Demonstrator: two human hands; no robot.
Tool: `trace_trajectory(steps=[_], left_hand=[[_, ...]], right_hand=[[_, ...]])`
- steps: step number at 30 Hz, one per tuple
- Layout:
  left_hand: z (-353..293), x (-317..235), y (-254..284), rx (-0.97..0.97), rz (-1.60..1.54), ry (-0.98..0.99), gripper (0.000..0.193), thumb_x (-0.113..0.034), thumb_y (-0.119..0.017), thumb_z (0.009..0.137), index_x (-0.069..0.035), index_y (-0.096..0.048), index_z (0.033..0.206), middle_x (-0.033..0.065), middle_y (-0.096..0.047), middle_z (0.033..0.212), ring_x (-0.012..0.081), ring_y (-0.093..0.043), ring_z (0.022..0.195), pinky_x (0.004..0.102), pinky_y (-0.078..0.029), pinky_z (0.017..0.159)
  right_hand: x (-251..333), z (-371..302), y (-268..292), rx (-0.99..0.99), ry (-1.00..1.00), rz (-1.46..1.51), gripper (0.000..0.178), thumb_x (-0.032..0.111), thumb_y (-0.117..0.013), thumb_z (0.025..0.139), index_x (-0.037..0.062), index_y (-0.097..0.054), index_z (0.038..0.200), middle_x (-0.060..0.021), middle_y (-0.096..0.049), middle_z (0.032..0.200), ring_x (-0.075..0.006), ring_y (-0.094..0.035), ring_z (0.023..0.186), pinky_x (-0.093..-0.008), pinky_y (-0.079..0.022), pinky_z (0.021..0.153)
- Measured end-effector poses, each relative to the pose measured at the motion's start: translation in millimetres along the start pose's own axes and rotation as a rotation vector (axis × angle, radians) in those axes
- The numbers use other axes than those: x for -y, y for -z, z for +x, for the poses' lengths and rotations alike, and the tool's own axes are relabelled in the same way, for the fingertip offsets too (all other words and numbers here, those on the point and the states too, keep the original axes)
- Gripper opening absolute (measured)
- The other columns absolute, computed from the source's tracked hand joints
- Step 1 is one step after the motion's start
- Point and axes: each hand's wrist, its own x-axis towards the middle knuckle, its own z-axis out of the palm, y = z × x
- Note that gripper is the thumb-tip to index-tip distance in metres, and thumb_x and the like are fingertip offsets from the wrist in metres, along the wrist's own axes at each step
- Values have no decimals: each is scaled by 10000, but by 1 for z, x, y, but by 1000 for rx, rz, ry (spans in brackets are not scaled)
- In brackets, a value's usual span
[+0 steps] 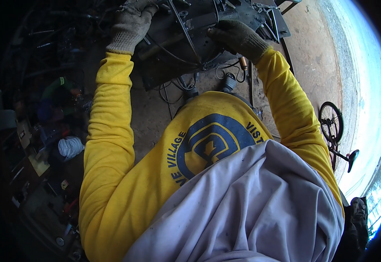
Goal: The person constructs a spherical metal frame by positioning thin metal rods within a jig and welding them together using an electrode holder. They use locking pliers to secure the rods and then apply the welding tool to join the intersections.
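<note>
Both of my hands wear grey knit work gloves and reach over a dark metal worktable. My left hand is at the table's far left, cut by the upper edge; its fingers look curled, but what they hold is hidden. Farther right, my right hand lies low over the tabletop with its fingers bent inward. Whatever it grips cannot be made out. Between the hands stands a thin metal rod frame, with a dark cable curving beside it. Several metal rods lie right of my right hand.
Cables and an orange-brown handle hang at the table's near edge, above my shoes. Dim clutter fills the left side, with a white coiled bundle among it. A bicycle stands to the right on bare ground.
</note>
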Motion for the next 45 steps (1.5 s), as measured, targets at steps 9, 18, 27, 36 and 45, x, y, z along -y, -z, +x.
trace_trajectory(steps=[9, 18, 27, 36, 45], left_hand=[[1, 12, 5, 32, -85, -60, 152, -117, -712, 897, -71, -722, 1041, 70, -677, 1036, 209, -661, 967, 314, -524, 849], [0, 18, 3, 28, -219, -60, 194, -65, -699, 896, -49, -705, 1089, 73, -677, 1038, 184, -664, 968, 312, -535, 855], [-72, -46, 45, -171, 114, 22, 308, -134, -710, 924, -50, -655, 1215, 118, -687, 1092, 211, -671, 979, 363, -547, 860], [-152, -100, 5, -116, -59, 254, 252, -87, -675, 927, -19, -660, 1170, 141, -692, 1135, 281, -678, 967, 390, -556, 828], [-216, -114, -11, -138, 197, 339, 282, -56, -702, 872, -84, -682, 1152, 109, -695, 1018, 294, -672, 878, 399, -546, 758]], right_hand=[[6, 3, -2, -36, 28, -129, 443, 409, -651, 963, -8, -694, 1106, -74, -686, 846, -146, -642, 724, -296, -537, 668], [10, -10, 0, -18, -69, 92, 492, 471, -623, 979, 8, -695, 1129, -59, -654, 797, -112, -585, 654, -258, -477, 577], [-43, -35, 67, -502, -92, 325, 405, 404, -586, 1022, 25, -709, 1101, -21, -643, 806, -73, -532, 632, -226, -424, 551], [-27, 83, 105, -472, 127, -253, 457, 473, -626, 929, 98, -709, 1176, -119, -741, 992, -248, -716, 895, -360, -541, 810], [-39, 242, 104, -83, 797, -766, 286, 201, -587, 973, 84, -671, 1220, -86, -691, 1174, -238, -667, 1078, -330, -526, 933]])
